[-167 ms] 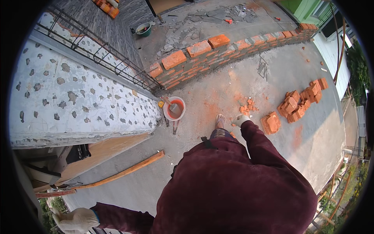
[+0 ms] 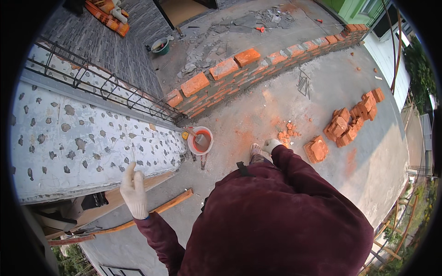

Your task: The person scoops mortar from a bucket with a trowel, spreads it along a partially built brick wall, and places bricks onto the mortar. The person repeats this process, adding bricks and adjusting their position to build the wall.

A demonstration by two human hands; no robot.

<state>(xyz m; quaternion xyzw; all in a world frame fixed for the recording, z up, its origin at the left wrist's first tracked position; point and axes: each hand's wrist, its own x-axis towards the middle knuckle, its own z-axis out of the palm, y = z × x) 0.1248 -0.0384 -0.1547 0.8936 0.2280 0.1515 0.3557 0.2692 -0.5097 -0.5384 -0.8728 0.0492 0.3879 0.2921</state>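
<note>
My left hand [image 2: 133,193], in a pale knit glove, is raised on the left in front of the spotted white wall slab [image 2: 85,138]. Its fingers stick up apart and hold nothing. My right hand [image 2: 270,146], gloved too, hangs low beside my foot [image 2: 255,149]. The sleeve and the viewing angle hide most of its fingers, so I cannot make out a grip. Broken brick pieces [image 2: 286,133] lie on the floor just beyond it, and a small stack of orange bricks [image 2: 316,151] stands to its right.
A low brick wall [image 2: 230,83] curves across the far side, loose bricks along its top. A white bucket [image 2: 211,146] holding a trowel [image 2: 201,139] stands near the slab's end. More bricks [image 2: 345,126] are heaped at right. A wooden plank [image 2: 172,202] and rebar cage [image 2: 99,87] lie left.
My left hand has swung up and to the right from the lower left corner. My right hand has shifted slightly left and down, and the whole view has turned a little.
</note>
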